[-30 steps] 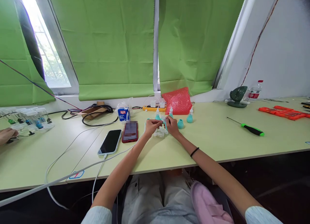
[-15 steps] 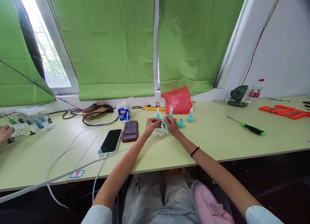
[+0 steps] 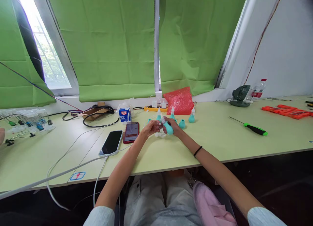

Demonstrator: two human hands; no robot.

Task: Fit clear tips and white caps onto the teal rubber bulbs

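In my right hand [image 3: 173, 124] is a nasal aspirator with a teal squeeze bulb [image 3: 168, 128], tilted so the bulb points down toward me. Its clear nozzle end [image 3: 163, 120] points up and left, toward my left hand [image 3: 153, 127]. The left fingers are pinched together beside that nozzle; a small whitish bit shows at their tips, too small to name. Clear plastic parts [image 3: 160, 134] lie on the table just under my hands. Around them stand more teal aspirators, one of them [image 3: 192, 116] with its nozzle on, and a bare teal bulb [image 3: 182, 124].
Left of my hands lie a white phone [image 3: 111, 143] on a cable and a red-cased phone [image 3: 131, 133]. Behind are a blue drink carton [image 3: 125, 115] and a red bubble-wrap bag [image 3: 179, 101]. A screwdriver [image 3: 255, 129] lies right. Another person's hand [image 3: 2, 134] shows at far left.
The teal bulb in my right hand has swung into view, its round end now turned toward me. My left fingers have shifted slightly. The other person's hand has drawn back left.
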